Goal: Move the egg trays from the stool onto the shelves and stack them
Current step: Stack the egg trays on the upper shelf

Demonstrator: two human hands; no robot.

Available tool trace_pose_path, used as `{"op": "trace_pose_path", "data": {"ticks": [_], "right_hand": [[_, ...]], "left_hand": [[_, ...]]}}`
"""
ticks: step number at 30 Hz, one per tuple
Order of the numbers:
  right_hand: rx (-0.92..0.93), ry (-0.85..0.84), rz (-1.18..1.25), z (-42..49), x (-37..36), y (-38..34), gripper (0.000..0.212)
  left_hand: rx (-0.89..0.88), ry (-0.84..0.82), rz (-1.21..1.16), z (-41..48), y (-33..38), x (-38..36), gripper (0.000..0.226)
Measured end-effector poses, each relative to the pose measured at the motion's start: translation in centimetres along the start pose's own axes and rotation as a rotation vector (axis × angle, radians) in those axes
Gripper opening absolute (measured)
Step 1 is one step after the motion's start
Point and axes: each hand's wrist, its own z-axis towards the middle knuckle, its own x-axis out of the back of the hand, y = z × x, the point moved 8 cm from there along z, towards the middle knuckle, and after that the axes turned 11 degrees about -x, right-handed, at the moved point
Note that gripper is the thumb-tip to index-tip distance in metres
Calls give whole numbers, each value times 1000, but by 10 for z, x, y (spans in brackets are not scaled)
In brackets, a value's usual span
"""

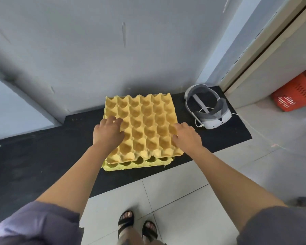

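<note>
Orange-yellow pulp egg tray (148,124) sits offset toward 12 o'clock on the yellow tray stack (140,164) on the black shelf (42,156). Left hand (109,132) fingers flat, right hand (186,137) fingers curled over its edge, so I'd slide it toward 6 o'clock

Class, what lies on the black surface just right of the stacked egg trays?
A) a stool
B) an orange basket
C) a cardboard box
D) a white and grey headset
D: the headset lies on the black surface, just right of the egg trays.
</note>
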Motion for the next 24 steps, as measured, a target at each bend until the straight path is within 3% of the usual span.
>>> {"op": "trace_pose_path", "data": {"ticks": [4,10,15,19,24], "right_hand": [[-92,-30,182,27,-37,3,55],[-328,-102,464,41,-56,13,74],[-419,-130,617,41,-48,15,53],[-401,-65,641,35,-20,11,54],[-408,-73,700,30,-5,6,53]], "left_hand": [[180,-34,-161,6,-21,-44,59],[454,89,-594,4,-42,-73,69],[455,130,-607,9,-43,-54,67],[442,240,-658,13,-50,-15,67],[401,301,-719,7,-51,13,33]]}}
